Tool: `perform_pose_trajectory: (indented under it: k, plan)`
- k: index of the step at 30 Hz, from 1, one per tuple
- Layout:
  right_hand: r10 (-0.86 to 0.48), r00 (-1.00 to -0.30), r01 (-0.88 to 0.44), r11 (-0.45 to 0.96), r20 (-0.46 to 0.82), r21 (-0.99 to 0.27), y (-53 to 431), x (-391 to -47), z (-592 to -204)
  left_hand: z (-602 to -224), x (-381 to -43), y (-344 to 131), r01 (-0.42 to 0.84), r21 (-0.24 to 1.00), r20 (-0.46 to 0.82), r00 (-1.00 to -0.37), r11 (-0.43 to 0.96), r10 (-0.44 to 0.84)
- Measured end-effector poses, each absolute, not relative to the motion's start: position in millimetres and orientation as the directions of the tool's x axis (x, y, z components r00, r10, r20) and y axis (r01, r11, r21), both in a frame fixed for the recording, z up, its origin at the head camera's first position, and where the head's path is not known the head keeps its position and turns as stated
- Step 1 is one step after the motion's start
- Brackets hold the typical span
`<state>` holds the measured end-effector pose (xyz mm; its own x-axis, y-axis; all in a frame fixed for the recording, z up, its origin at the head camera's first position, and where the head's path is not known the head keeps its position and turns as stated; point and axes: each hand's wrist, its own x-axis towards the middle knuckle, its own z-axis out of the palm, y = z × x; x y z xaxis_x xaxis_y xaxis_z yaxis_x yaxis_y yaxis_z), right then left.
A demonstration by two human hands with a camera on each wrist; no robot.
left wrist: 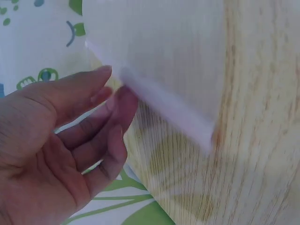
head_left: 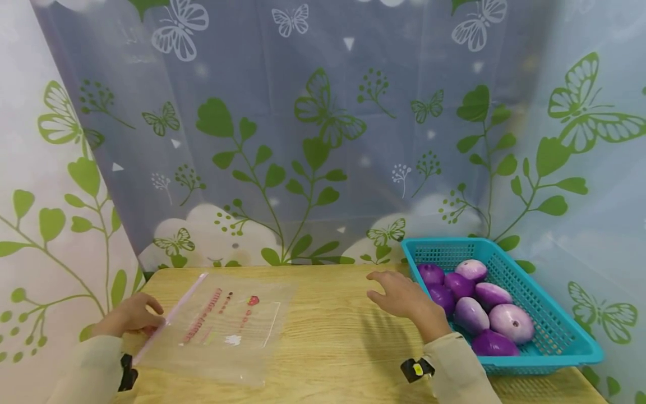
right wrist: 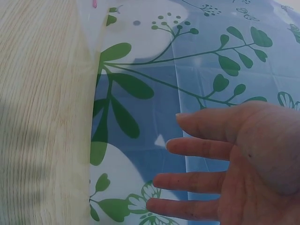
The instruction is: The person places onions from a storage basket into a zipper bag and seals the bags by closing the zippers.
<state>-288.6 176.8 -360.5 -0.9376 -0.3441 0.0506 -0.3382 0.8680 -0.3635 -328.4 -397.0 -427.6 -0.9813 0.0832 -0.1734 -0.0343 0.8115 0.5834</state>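
Note:
A clear zip bag [head_left: 227, 331] with a pink zip strip and red printing lies on the left part of the table. My left hand [head_left: 132, 315] is at its zip edge. In the left wrist view the fingertips of the left hand [left wrist: 70, 136] meet the pink strip [left wrist: 173, 110], with the thumb beside it and no firm pinch showing. My right hand [head_left: 404, 297] hovers above the table just left of the turquoise basket [head_left: 560, 314], fingers extended and holding nothing. Several purple and pale onions [head_left: 511, 323] lie in that basket.
The wooden table [head_left: 328, 348] runs back to a butterfly-and-leaf printed curtain [head_left: 323, 168], which also stands at both sides. The basket's raised rim fills the table's right end. Black wrist straps [head_left: 418, 370] sit over both sleeves.

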Motion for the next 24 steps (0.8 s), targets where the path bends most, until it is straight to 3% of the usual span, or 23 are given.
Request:
perform_pose_trajectory:
  k: [10, 24]
  plan:
    - [-0.360, -0.931, -0.359, 0.864, 0.065, -0.353, 177.1, -288.7, -359.8, -433.5, -329.4, -381.8, -0.032, 0.632, -0.276, -0.943, 0.775, 0.186]
    - [-0.345, -0.937, -0.342, 0.868, 0.060, -0.359, 177.7, -289.2, -362.5, -442.9, -339.9, -361.1, 0.116, 0.658, -0.222, -0.914, 0.744, 0.339]
